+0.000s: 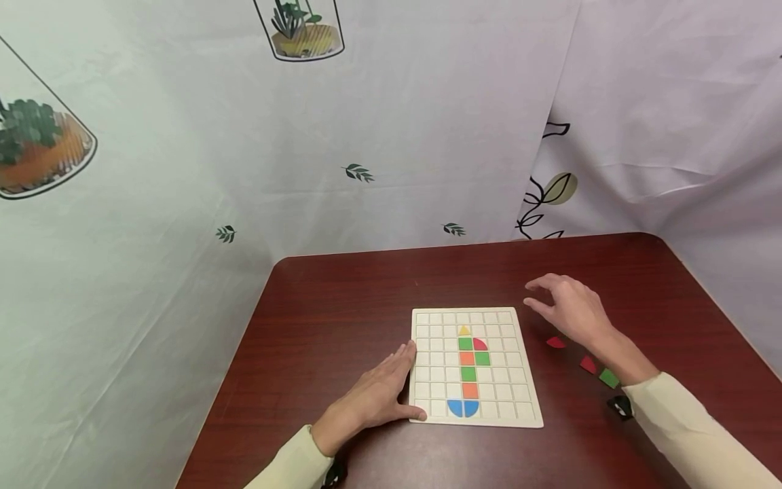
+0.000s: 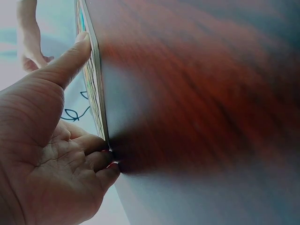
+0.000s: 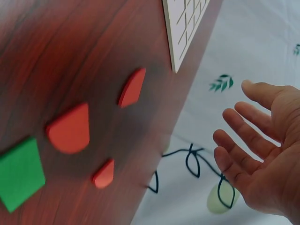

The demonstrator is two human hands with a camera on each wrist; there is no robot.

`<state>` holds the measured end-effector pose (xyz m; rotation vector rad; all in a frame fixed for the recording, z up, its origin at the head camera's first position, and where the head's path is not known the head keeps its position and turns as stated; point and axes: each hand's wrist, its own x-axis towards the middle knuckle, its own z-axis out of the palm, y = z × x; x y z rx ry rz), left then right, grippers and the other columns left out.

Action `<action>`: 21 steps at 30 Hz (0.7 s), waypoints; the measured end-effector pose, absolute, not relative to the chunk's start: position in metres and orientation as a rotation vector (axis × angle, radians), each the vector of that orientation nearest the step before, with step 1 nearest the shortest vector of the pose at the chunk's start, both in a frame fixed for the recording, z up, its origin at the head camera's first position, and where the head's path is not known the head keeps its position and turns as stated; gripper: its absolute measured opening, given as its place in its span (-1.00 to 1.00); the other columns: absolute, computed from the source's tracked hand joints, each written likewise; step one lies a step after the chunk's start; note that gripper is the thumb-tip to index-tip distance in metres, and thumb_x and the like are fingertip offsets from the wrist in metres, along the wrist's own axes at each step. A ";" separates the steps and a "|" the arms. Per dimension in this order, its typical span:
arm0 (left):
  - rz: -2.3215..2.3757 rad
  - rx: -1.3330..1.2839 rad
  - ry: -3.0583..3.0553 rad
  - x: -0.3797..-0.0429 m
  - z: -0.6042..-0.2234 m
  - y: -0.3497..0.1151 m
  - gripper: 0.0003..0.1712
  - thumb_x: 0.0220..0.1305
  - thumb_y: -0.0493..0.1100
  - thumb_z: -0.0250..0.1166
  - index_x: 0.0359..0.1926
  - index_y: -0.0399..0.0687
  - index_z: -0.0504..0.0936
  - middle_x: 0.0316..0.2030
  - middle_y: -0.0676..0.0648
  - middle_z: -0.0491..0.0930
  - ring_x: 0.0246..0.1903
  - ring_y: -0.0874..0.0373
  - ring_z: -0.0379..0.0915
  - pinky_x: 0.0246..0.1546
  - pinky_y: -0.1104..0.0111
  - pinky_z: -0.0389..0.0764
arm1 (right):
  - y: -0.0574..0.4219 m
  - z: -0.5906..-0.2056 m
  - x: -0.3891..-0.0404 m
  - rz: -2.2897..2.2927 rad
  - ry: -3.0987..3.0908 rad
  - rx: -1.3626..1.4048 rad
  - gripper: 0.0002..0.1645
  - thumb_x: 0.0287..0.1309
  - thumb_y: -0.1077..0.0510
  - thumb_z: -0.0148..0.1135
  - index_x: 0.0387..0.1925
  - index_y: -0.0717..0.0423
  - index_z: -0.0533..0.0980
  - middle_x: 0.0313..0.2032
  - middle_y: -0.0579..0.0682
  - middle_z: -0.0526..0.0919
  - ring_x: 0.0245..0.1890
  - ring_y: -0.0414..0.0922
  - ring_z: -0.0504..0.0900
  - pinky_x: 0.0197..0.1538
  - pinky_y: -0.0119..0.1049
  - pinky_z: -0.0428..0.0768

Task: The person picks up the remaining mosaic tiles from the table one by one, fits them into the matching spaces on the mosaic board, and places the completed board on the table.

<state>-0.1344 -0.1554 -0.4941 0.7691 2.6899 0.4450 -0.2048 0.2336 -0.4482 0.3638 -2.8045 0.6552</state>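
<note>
My left hand (image 1: 379, 390) rests at the left edge of a white grid board (image 1: 436, 373), thumb on its near corner and fingers straight along its side. Colored tiles sit in the board's cells: a yellow triangle (image 1: 464, 331) at the top, green and orange squares below, a red quarter circle (image 1: 480, 344), and two blue quarter circles (image 1: 471, 408) at the bottom. Right of the board, my right hand (image 1: 571, 309) hovers over the table with fingers loosely bent and nothing held. Loose red tiles (image 3: 70, 129) and a green square tile (image 3: 22, 173) lie near it.
The dark red-brown wooden table (image 1: 330, 305) has rounded far corners. Behind it hangs a pale cloth (image 1: 397, 136) printed with leaves and hanging plants. A black wrist strap (image 1: 620, 407) shows at the right sleeve.
</note>
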 end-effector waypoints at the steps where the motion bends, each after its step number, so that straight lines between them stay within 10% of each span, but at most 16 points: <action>1: 0.446 0.768 2.689 -0.134 -0.494 -0.155 0.37 0.20 0.34 0.53 0.70 -0.22 -0.03 0.69 -0.13 -0.05 0.65 0.02 -0.07 0.57 0.10 0.19 | 0.237 -0.448 -0.205 0.652 -2.799 0.357 -0.62 0.25 0.10 0.54 0.06 0.15 0.74 0.02 0.19 0.76 -0.06 0.19 0.71 -0.15 0.21 0.67; 21: 0.446 0.783 2.696 -0.135 -0.494 -0.155 0.37 0.20 0.32 0.54 0.70 -0.25 -0.02 0.69 -0.15 -0.05 0.65 0.01 -0.06 0.58 0.13 0.16 | 0.285 -0.461 -0.195 0.630 -2.856 0.207 -0.58 0.22 0.11 0.54 0.06 0.22 0.71 0.01 0.34 0.72 -0.31 0.11 0.63 -0.34 0.14 0.62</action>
